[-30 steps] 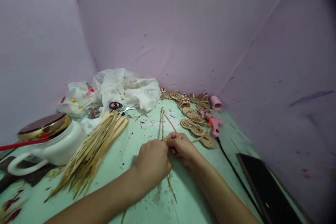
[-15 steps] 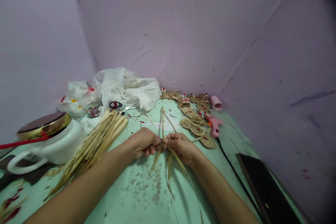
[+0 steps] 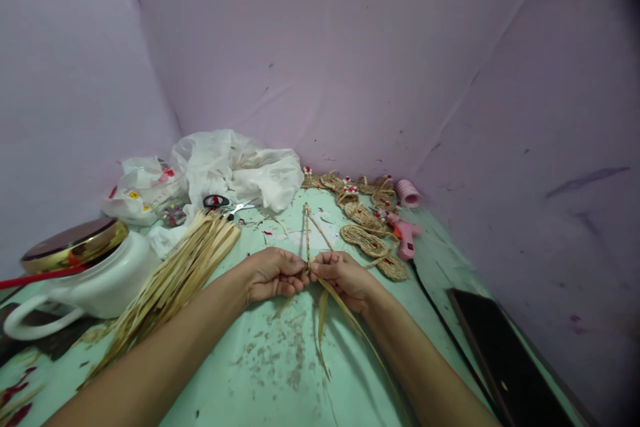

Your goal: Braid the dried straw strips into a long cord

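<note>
My left hand (image 3: 273, 273) and my right hand (image 3: 340, 275) meet at the middle of the green table (image 3: 280, 373), both pinched on a thin braid of dried straw (image 3: 307, 233). The finished braid runs straight away from my fingers toward the back wall. Loose flat straw strands (image 3: 323, 323) hang from the pinch point back toward me across the table. A thick bundle of straw strips (image 3: 175, 280) lies just left of my left forearm.
Coiled straw pieces with red and white beads (image 3: 367, 237) and a pink glue gun (image 3: 404, 237) lie at the right back. Scissors (image 3: 220, 203) and crumpled plastic bags (image 3: 235, 170) sit behind. A white jar with a gold lid (image 3: 85, 267) stands left, a black slab (image 3: 505, 353) right.
My left hand has drawn back from over the braid to its left side, uncovering the loose strands, which now fan out toward me. The right hand has stayed put.
</note>
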{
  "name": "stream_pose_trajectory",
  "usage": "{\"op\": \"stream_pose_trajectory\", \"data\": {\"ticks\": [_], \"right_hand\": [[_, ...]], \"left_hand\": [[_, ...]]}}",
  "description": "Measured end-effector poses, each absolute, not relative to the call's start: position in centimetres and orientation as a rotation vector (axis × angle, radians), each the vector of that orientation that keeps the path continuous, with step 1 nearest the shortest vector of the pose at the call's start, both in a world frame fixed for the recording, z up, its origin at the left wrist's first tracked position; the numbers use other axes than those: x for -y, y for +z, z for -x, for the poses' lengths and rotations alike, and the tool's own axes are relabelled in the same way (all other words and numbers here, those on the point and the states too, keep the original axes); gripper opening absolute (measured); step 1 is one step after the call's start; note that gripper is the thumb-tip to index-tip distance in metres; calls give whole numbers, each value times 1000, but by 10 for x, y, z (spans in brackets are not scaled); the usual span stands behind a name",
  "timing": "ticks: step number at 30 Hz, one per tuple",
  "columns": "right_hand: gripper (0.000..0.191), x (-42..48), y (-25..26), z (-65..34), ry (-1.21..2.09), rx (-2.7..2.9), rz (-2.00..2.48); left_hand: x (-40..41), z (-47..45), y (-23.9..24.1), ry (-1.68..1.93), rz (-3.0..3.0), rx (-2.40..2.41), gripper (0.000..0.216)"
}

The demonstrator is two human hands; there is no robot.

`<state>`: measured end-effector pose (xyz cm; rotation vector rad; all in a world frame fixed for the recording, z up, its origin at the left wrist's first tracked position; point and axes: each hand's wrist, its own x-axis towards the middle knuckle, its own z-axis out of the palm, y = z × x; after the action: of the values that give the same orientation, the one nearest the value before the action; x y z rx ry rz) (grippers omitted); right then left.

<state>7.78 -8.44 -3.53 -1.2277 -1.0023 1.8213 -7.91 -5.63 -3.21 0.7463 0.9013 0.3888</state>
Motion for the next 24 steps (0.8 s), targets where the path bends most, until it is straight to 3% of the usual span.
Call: {"op": "stream_pose_trajectory", "data": {"ticks": [17,24], "right_hand": [[20,83,-36,-82,1773,1083,1265],[10,79,-46,-80,1500,1415,1321]], "left_hand": [[65,68,-31,477,-1015,-1133,18],[63,65,-24,381,-1072,-1247,17]]}}
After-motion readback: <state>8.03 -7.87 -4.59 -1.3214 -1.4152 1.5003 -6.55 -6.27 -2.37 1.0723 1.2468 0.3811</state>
